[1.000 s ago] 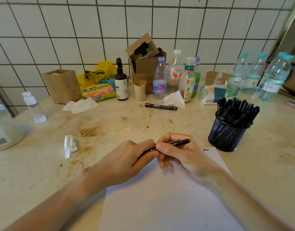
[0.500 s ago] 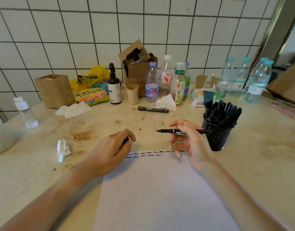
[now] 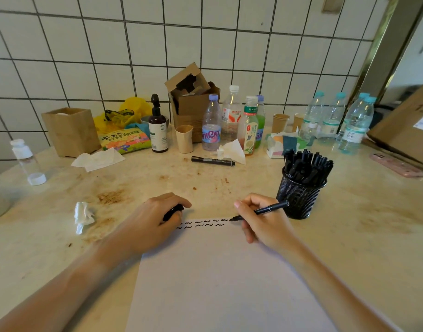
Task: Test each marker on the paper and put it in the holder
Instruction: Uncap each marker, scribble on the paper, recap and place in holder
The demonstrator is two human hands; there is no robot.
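Now the right hand (image 3: 265, 224) is holding an uncapped black marker (image 3: 260, 210) in a pen grip, its tip touching the far edge of the white paper (image 3: 217, 283) at the right end of two rows of black squiggles (image 3: 201, 223). The marker's tail is pointing right toward the black mesh holder (image 3: 300, 197), which is standing just beside the hand on the worktop (image 3: 361, 224) and is packed with black markers. The left hand (image 3: 150, 224) is resting on the paper's far left corner, its grip curled round the marker cap (image 3: 173, 212). Farther off, a thicker capped marker (image 3: 213, 161) is lying flat near the bottles (image 3: 229, 121), and a crumpled tissue (image 3: 83, 215) is sitting left of the left hand.
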